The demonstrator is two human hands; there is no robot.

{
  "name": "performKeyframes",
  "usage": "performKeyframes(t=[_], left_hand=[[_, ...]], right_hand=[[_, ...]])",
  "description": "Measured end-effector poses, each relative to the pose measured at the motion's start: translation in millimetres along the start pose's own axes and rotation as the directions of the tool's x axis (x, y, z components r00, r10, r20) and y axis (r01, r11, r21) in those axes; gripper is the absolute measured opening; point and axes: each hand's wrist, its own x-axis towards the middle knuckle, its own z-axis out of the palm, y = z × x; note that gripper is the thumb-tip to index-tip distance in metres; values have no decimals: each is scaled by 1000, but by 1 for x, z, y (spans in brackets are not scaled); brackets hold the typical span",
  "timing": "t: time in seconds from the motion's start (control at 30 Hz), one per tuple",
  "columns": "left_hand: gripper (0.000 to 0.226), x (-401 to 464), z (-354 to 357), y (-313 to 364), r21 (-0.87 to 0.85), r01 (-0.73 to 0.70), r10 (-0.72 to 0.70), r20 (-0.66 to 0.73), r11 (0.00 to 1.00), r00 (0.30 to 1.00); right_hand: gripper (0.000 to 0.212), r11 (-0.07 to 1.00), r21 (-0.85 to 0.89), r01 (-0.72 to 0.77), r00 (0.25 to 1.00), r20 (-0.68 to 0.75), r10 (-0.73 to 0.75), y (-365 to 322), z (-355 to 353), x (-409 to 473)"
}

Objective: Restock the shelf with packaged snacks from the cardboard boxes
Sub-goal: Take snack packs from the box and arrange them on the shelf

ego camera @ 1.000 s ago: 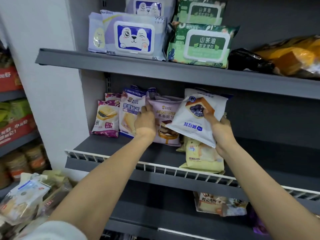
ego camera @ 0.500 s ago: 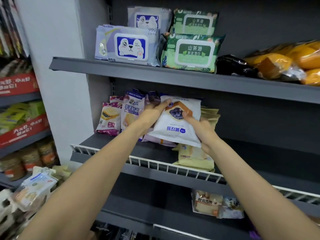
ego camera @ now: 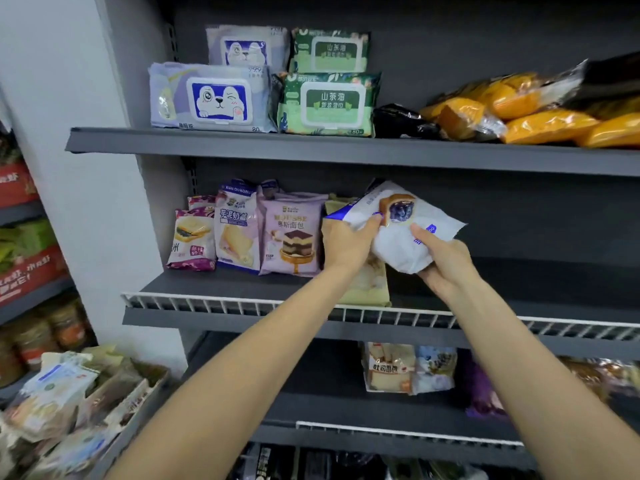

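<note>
Two hands on one packet, so you'd think it's safe, but I can see a few ways this goes sideways. Biggest thing first: the middle shelf [ego camera: 519, 278] has loads of bare room to the right, and only a low wire rail [ego camera: 242, 303] along the front, so anything that topples forward could probably ride over it.

Next, the standing row on the left: the mousse cake pack [ego camera: 292, 233], the taro bread pack [ego camera: 237, 226] and the purple sandwich pack [ego camera: 192, 237] lean on each other. Bump one with a wrist and I'd guess they domino.

Then the white blueberry bread packet [ego camera: 401, 230] itself. It's tilted, up off the shelf, above a pale yellow pack [ego camera: 367, 285] lying flat near the rail. The left hand [ego camera: 346, 244] pinches its left edge, the right hand [ego camera: 446, 261] curls round the lower right corner. Puffy and slick-looking, so a corner grip could slip, I reckon.

Smallest worry: setting it upright on that yellow pack leaves it on a soft, uneven base, and it'd likely flop. The cardboard box [ego camera: 114, 403] of stock sits down at lower left.
</note>
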Motion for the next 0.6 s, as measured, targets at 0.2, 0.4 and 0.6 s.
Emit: performKeyframes(t=[0.2, 0.4, 0.6], left_hand=[[109, 6, 56, 22, 530, -251, 329, -56, 810, 943], [60, 43, 128, 12, 574, -296, 198, 229, 763, 953], [91, 67, 158, -16, 577, -112, -41, 247, 809, 968]], right_hand=[[31, 956, -258, 140, 981, -95, -169, -50, -56, 53], [58, 463, -874, 149, 963, 23, -268, -81, -95, 130], [56, 54, -902, 427, 904, 428, -2, -72, -80, 200]])
